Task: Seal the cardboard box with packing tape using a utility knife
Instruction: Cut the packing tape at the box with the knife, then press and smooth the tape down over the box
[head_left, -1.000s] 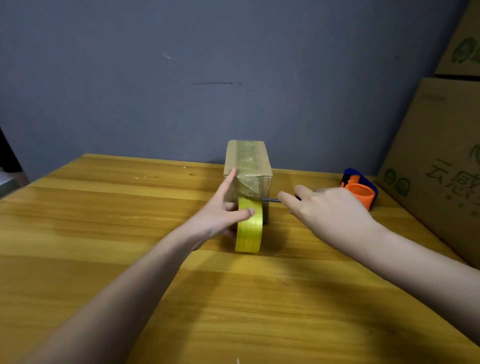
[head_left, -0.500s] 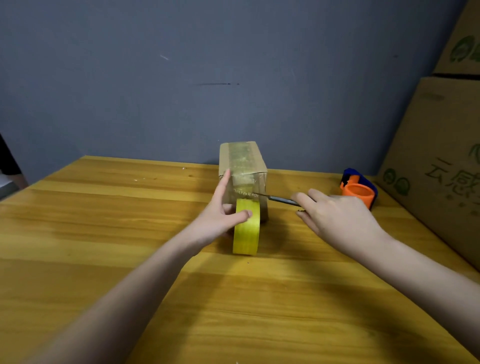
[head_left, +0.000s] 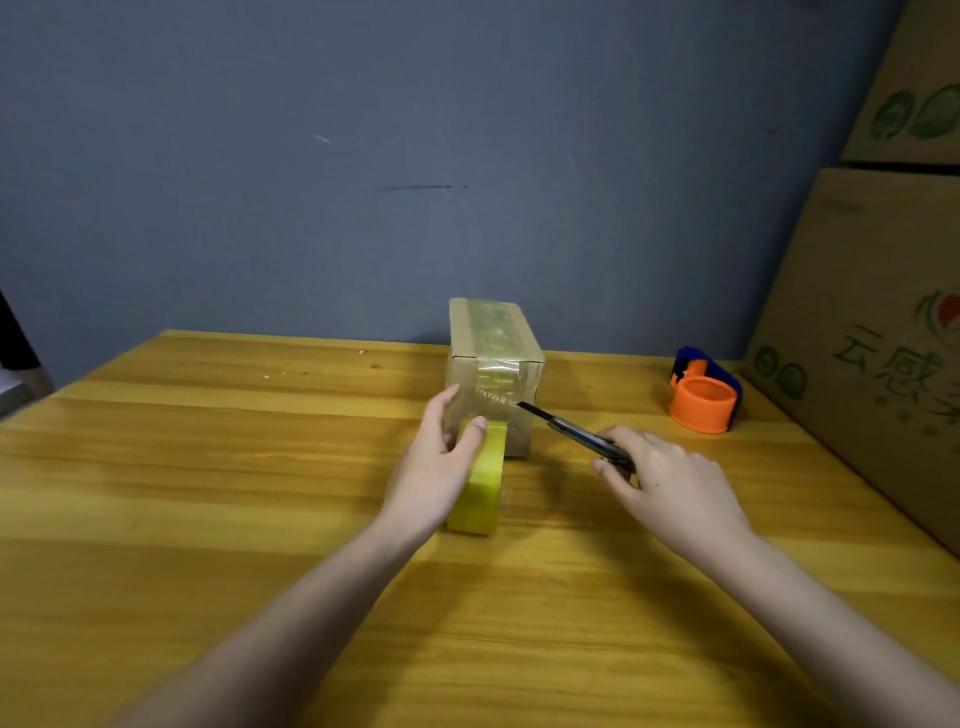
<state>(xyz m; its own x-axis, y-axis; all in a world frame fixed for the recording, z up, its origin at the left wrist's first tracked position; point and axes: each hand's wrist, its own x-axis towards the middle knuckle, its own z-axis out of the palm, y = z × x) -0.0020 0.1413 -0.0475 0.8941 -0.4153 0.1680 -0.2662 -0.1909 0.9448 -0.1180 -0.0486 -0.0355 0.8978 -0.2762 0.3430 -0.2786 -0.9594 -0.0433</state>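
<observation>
Right hand (head_left: 670, 475), grip closed on utility knife (head_left: 571, 431), drawn back from cardboard box (head_left: 493, 374); left hand (head_left: 441, 462) grips tape roll (head_left: 480, 478) — cut likely made

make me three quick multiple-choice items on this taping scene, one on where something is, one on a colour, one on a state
1. Where is the orange and blue tape dispenser?
A. on top of the small brown cardboard box
B. on the wooden table, right of the small box
C. in the left hand

2. What colour is the roll of packing tape?
A. yellow
B. red
C. white

3. What is the right hand doing?
A. lying flat and empty
B. gripping the utility knife
C. lifting the small box

Key: 1 B, the dispenser stands on the wooden table, apart from the small brown cardboard box; 2 A, the roll under the left hand is yellow; 3 B, the fingers close on the utility knife, blade pointing at the box.
</observation>
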